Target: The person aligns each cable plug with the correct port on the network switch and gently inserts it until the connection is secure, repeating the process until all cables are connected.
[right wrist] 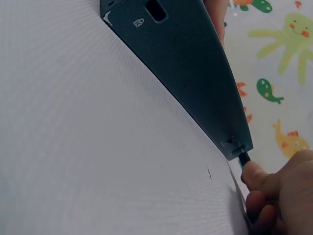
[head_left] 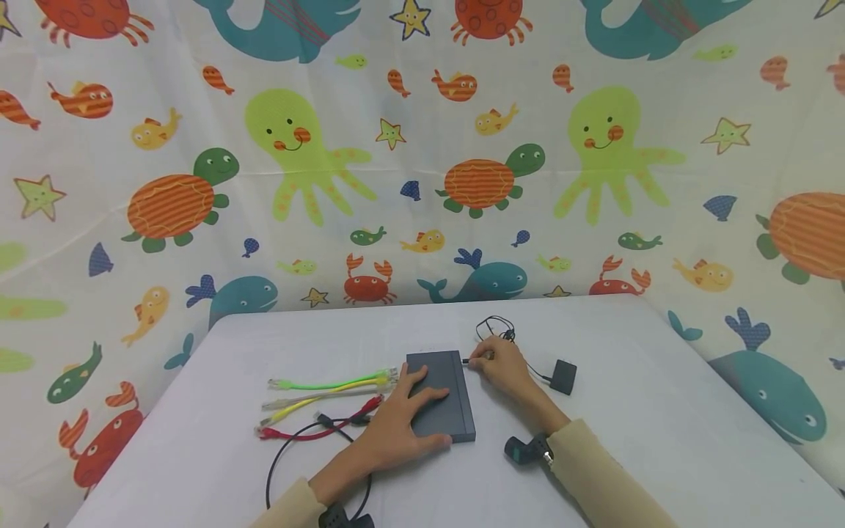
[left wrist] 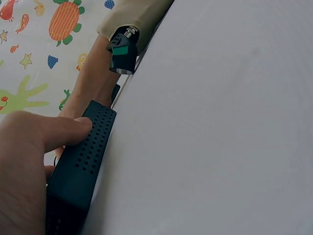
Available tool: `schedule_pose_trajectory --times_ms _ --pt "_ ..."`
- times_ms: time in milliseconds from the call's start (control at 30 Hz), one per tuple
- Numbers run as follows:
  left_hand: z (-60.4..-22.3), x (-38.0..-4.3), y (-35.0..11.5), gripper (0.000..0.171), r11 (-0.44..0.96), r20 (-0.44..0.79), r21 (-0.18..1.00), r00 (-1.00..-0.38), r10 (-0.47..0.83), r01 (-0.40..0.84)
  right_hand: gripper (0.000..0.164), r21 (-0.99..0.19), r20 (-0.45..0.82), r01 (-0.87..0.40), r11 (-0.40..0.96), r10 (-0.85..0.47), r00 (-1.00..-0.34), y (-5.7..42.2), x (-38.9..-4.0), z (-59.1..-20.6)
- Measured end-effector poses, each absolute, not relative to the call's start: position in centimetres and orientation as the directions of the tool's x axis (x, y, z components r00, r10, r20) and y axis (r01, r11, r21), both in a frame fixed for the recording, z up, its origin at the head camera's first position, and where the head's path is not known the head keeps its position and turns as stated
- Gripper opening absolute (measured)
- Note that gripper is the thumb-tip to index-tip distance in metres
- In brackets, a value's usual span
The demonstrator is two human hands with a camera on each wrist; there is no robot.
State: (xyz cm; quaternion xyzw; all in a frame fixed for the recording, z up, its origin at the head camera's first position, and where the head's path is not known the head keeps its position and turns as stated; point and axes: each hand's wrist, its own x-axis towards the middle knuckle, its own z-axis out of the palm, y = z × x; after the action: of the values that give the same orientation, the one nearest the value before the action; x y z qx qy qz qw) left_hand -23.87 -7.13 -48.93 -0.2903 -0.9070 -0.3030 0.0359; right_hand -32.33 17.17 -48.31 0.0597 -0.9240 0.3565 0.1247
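Note:
A flat dark grey box that looks like a network switch (head_left: 442, 411) lies in the middle of the table. My left hand (head_left: 394, 425) rests spread on it, fingers on its upper face. In the left wrist view the thumb (left wrist: 73, 131) presses its vented side. At the switch's far right corner my right hand (head_left: 505, 367) pinches a black cable plug (right wrist: 244, 157), whose tip meets the side of the switch. How deep the plug sits is hidden. The thin black cable (head_left: 498, 328) loops behind that hand and runs to a black power adapter (head_left: 563, 376).
Left of the switch lie several network cables: green (head_left: 317, 386), yellow (head_left: 290, 413), grey (head_left: 284, 402) and red (head_left: 317, 435). A black cable (head_left: 272, 469) curves under my left forearm. Behind the table hangs a sea-animal curtain (head_left: 409, 279).

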Motion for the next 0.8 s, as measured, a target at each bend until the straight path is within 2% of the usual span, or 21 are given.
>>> schedule_pose_trajectory --times_ms 300,600,800 --pt "-48.75 -23.75 -7.18 0.066 0.639 0.250 0.538 -0.828 0.502 0.550 0.007 -0.613 0.305 -0.255 0.747 -0.074 -0.949 17.21 -32.36 -48.29" --pt "-48.52 -23.66 -7.18 0.066 0.637 0.245 0.545 -0.830 0.501 0.545 0.005 -0.650 0.304 -0.257 0.715 -0.065 -0.951 17.09 -32.40 -48.31" --pt "-48.56 -23.70 -7.16 0.065 0.640 0.241 0.545 -0.832 0.500 0.542 0.006 -0.621 0.328 -0.272 0.735 -0.072 -0.942 17.07 -32.32 -48.41"
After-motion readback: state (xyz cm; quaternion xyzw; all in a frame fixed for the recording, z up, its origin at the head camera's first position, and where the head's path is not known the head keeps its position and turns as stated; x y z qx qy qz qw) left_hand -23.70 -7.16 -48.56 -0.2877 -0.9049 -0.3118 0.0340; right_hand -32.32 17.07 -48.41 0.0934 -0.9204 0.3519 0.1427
